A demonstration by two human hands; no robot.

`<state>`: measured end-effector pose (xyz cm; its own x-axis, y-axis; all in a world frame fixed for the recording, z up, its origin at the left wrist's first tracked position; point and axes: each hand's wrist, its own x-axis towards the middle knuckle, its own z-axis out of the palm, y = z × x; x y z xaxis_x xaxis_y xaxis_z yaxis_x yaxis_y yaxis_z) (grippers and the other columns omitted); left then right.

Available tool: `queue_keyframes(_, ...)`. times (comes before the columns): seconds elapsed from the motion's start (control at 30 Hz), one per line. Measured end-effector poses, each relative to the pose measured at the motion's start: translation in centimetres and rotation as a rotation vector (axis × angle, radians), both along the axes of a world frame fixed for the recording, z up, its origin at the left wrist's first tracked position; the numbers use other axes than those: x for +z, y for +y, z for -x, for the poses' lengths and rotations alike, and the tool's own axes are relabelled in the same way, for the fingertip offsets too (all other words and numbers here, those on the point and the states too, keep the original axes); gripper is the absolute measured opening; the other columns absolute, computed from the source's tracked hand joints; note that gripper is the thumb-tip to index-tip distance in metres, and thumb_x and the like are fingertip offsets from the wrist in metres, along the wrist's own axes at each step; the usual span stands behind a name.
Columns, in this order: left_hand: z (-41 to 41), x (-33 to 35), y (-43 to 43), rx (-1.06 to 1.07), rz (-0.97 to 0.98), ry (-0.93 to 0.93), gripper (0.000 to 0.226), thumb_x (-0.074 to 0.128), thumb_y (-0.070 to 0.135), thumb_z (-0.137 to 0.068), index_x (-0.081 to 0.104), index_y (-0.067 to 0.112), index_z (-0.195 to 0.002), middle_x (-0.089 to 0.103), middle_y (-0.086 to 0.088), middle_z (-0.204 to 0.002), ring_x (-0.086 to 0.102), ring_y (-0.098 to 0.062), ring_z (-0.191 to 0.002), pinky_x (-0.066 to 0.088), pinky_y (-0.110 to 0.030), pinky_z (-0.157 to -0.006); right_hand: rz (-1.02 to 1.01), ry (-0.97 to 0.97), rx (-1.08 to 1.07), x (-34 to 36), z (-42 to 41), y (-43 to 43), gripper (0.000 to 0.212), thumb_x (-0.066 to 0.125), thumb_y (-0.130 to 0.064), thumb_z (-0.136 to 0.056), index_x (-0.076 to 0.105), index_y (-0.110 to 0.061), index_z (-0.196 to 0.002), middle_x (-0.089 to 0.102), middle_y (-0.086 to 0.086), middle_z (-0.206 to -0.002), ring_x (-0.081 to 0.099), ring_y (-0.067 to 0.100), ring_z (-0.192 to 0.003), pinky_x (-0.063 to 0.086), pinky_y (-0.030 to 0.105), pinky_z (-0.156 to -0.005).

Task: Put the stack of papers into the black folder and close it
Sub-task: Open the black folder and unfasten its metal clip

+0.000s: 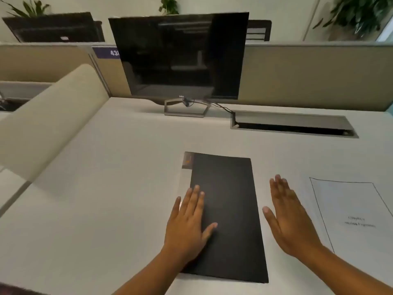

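Observation:
The black folder lies closed and flat on the white desk, its long side running away from me, with a small label tab at its far left corner. My left hand rests flat on the folder's left edge, fingers spread, holding nothing. My right hand hovers flat and open just right of the folder, between it and the papers. The stack of white papers, with a thin black border and faint print, lies on the desk to the right, partly cut off by the frame edge.
A dark monitor on a stand sits at the back of the desk. A grey cable tray with an open lid is at the back right. A beige chair back stands at the left, and beige partitions run behind.

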<state>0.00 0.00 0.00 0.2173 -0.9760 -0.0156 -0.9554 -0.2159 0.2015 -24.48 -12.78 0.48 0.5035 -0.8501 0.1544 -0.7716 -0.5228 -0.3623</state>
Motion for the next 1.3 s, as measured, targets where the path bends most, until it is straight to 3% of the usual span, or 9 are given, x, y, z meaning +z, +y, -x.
queue_keyframes(0.17,0.6,-2.0,4.5,-0.057,-0.002,0.005,0.093,0.036,0.085,-0.079,0.042,0.022,-0.147,0.026,-0.001,-0.161,0.018,-0.025,-0.150,0.017,-0.053,-0.111,-0.200,0.072,-0.009,-4.4,1.1,4.1,0.075,0.013,-0.072,-0.086,-0.015,-0.038,-0.147,-0.021,-0.018,-0.157,-0.013,0.005,-0.145,-0.002,0.030,-0.113)
queue_keyframes(0.4,0.4,-1.9,5.4,-0.118,-0.076,0.045,0.122,0.039,0.101,-0.053,0.046,0.022,-0.145,0.032,0.000,-0.159,0.029,-0.028,-0.146,0.032,-0.061,-0.109,-0.223,0.116,-0.017,-5.5,1.5,4.6,0.071,0.011,-0.072,-0.086,-0.011,-0.041,-0.147,-0.009,-0.020,-0.156,-0.004,0.003,-0.143,-0.005,0.026,-0.113)
queue_keyframes(0.57,0.2,-2.0,4.9,-0.157,-0.075,0.000,0.117,0.037,0.101,-0.056,0.051,0.021,-0.141,0.042,-0.001,-0.154,0.034,-0.034,-0.142,0.035,-0.066,-0.104,-0.187,0.055,-0.022,-5.6,1.6,4.7,0.066,0.017,-0.066,-0.090,-0.007,-0.043,-0.148,-0.003,-0.022,-0.156,-0.002,-0.001,-0.141,0.000,0.026,-0.112)
queue_keyframes(0.77,-0.2,-1.4,3.6,-0.183,0.010,-0.053,0.078,0.030,0.073,-0.089,0.063,0.015,-0.128,0.059,-0.003,-0.140,0.051,-0.030,-0.132,0.038,-0.065,-0.103,-0.215,-0.104,0.023,-5.2,2.0,4.4,0.057,0.016,-0.054,-0.096,0.007,-0.038,-0.150,0.013,-0.019,-0.158,0.012,-0.002,-0.144,0.013,0.030,-0.118)
queue_keyframes(0.87,-0.6,-0.6,3.4,-0.111,0.056,-0.004,0.073,0.017,0.059,-0.099,0.067,0.011,-0.123,0.064,-0.005,-0.134,0.057,-0.030,-0.126,0.036,-0.056,-0.107,-0.215,-0.100,0.024,-5.2,2.1,4.4,0.057,0.015,-0.054,-0.096,0.009,-0.038,-0.150,0.015,-0.017,-0.158,0.013,-0.002,-0.143,0.012,0.028,-0.118)
queue_keyframes(0.97,-0.9,0.6,3.5,-0.049,0.173,0.087,0.072,0.015,0.050,-0.103,0.068,0.005,-0.120,0.066,-0.010,-0.130,0.063,-0.033,-0.119,0.051,-0.054,-0.093,-0.213,-0.075,0.021,-5.4,2.1,4.4,0.058,0.015,-0.057,-0.095,0.004,-0.041,-0.149,0.011,-0.019,-0.158,0.010,-0.004,-0.143,0.012,0.029,-0.118)
queue_keyframes(1.1,-1.2,1.9,4.3,0.063,0.318,0.158,0.031,0.050,0.014,-0.099,0.064,0.005,-0.125,0.071,-0.012,-0.121,0.072,-0.036,-0.100,0.062,-0.043,-0.071,-0.213,-0.047,0.016,-5.4,2.0,4.3,0.058,0.014,-0.057,-0.094,0.003,-0.041,-0.149,0.011,-0.020,-0.157,0.006,-0.007,-0.142,0.004,0.022,-0.117)
queue_keyframes(1.2,-1.8,2.2,5.0,0.240,0.320,0.242,0.048,0.060,-0.009,-0.087,0.058,0.009,-0.132,0.075,-0.014,-0.108,0.073,-0.039,-0.079,0.061,-0.047,-0.066,-0.222,-0.035,0.008,-5.6,2.1,4.3,0.058,0.012,-0.057,-0.095,0.005,-0.040,-0.149,0.012,-0.020,-0.157,0.006,-0.007,-0.143,0.000,0.017,-0.116)
queue_keyframes(1.3,-2.6,2.1,5.5,0.438,0.401,0.306,0.038,0.055,-0.010,-0.089,0.054,0.007,-0.124,0.073,-0.022,-0.086,0.067,-0.044,-0.061,0.052,-0.041,-0.053,-0.236,-0.035,0.001,-5.8,2.1,4.3,0.057,0.012,-0.056,-0.094,0.001,-0.043,-0.148,0.009,-0.024,-0.156,0.004,-0.009,-0.142,-0.001,0.015,-0.115)
